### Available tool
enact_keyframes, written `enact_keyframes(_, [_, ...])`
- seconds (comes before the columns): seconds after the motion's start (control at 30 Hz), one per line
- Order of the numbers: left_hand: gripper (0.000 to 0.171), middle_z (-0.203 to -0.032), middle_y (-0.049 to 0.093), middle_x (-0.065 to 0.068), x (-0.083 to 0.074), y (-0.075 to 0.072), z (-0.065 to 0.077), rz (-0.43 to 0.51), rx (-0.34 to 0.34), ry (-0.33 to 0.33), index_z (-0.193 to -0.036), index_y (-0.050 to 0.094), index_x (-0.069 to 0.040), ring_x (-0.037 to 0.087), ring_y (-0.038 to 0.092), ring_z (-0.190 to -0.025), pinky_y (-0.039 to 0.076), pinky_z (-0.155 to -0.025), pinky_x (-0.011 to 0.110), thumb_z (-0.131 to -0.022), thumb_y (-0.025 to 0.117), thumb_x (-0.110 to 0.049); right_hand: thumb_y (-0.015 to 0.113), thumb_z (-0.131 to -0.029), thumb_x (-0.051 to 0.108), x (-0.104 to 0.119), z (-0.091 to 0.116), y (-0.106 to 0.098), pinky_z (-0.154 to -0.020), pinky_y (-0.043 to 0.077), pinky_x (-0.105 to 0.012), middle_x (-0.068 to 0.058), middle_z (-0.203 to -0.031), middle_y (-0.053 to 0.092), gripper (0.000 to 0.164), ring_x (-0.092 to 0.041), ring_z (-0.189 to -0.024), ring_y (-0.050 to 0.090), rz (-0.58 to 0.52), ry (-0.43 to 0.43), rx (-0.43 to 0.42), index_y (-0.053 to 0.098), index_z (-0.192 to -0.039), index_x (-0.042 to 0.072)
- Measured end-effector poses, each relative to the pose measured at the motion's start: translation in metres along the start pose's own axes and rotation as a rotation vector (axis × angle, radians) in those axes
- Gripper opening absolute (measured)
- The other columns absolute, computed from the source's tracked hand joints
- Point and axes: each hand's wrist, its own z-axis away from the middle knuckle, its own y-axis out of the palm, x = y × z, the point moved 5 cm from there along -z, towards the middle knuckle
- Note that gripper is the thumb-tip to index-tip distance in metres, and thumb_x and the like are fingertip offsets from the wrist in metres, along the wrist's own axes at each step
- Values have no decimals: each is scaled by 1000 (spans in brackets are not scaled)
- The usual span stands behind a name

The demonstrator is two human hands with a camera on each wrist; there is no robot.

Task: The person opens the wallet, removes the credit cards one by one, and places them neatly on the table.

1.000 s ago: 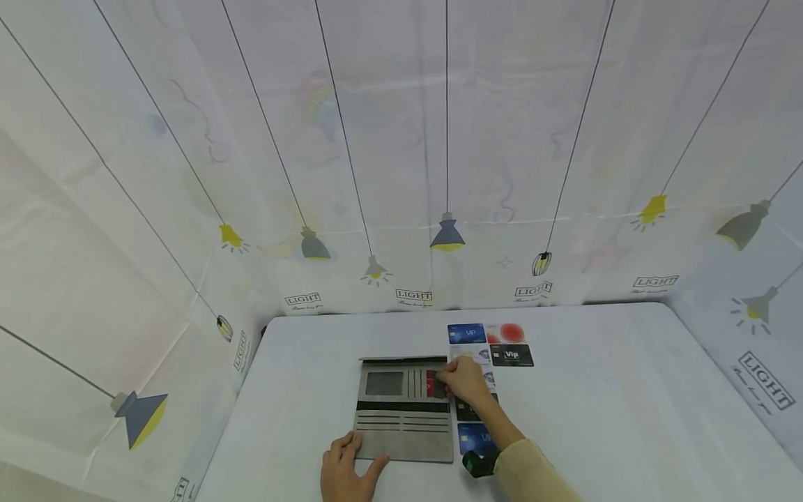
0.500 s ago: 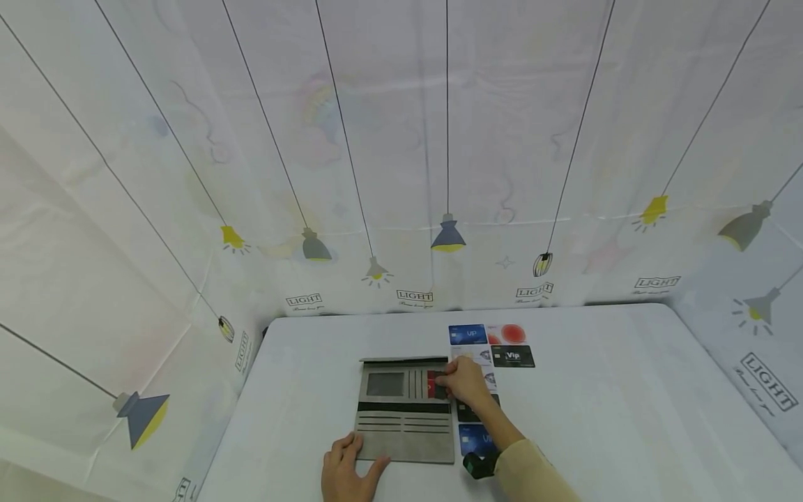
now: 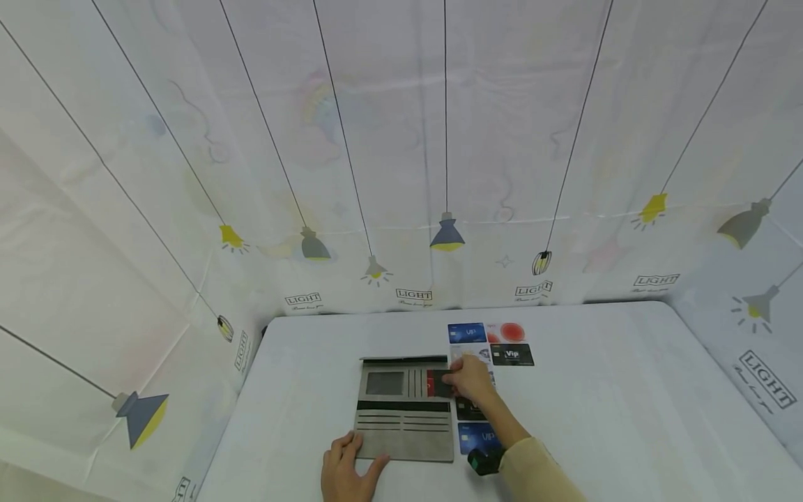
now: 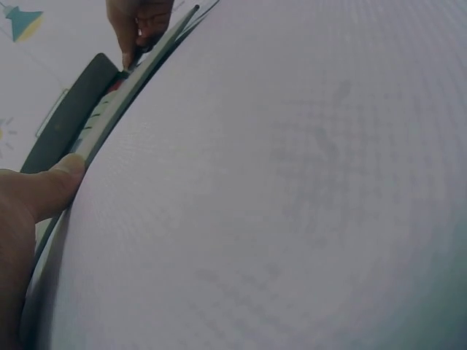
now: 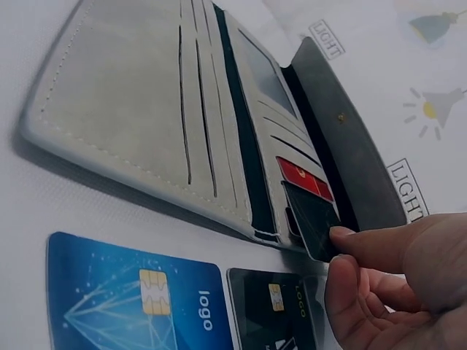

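Note:
A grey wallet (image 3: 401,443) lies opened out on the table, its rows of card slots facing up. My left hand (image 3: 348,468) rests at its lower left corner, the thumb (image 4: 64,173) pressing along the near edge. At the wallet's right side my right hand (image 3: 472,380) pinches a dark card (image 5: 310,216) between thumb and forefinger. The card's far end overlaps the slots, right beside a red card (image 5: 300,177) that sits in a slot. In the left wrist view the right hand (image 4: 142,25) shows beyond the wallet's raised flap (image 4: 73,109).
Right of the wallet, several cards lie in columns: a blue VIP card (image 3: 467,333), a white card with red circles (image 3: 505,332), a black Vip card (image 3: 511,355) and a nearer blue card (image 3: 477,438). A white curtain printed with lamps (image 3: 401,139) hangs behind the table (image 3: 615,404).
My right hand has shifted slightly right with the dark card, and more of the card shows beside the red one. The left hand and wallet have stayed put.

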Motion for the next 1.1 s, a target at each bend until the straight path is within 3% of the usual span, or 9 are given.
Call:
enact_keyframes(0.5, [71,-112,66,7,-2,0,0,-8,-3,11,-109,76,-4,23,57,-89,49,-75,39,-60,89,-54,78,-82,12,-6,6,-28,-55,55,-29,-11,-80,68,25,-15,-57,66,87,41,9,67,-97,-4])
enact_keyframes(0.6, [72,-112,66,8,-3,-1,0,-10,1,13,-110,76,-3,24,57,-90,49,-75,39,-61,89,-54,77,-82,13,-9,7,-33,-56,55,-29,-9,-76,66,23,-15,-57,64,42,60,29,67,-96,-3])
enact_keyframes(0.83, [72,-112,66,7,-1,-3,-1,-13,-1,13,-110,76,-4,24,57,-90,50,-76,39,-61,89,-54,69,-90,15,-13,16,-37,-56,55,-26,-5,-63,61,20,-13,-53,58,-221,119,203,70,-92,-5])
enact_keyframes(1.1, [69,-112,67,7,1,-2,0,7,-31,31,-109,76,-4,24,59,-93,51,-78,40,-60,91,-50,64,-94,14,-15,20,-42,-57,56,-28,-8,-69,64,21,-15,-58,61,-203,119,178,68,-97,-6])
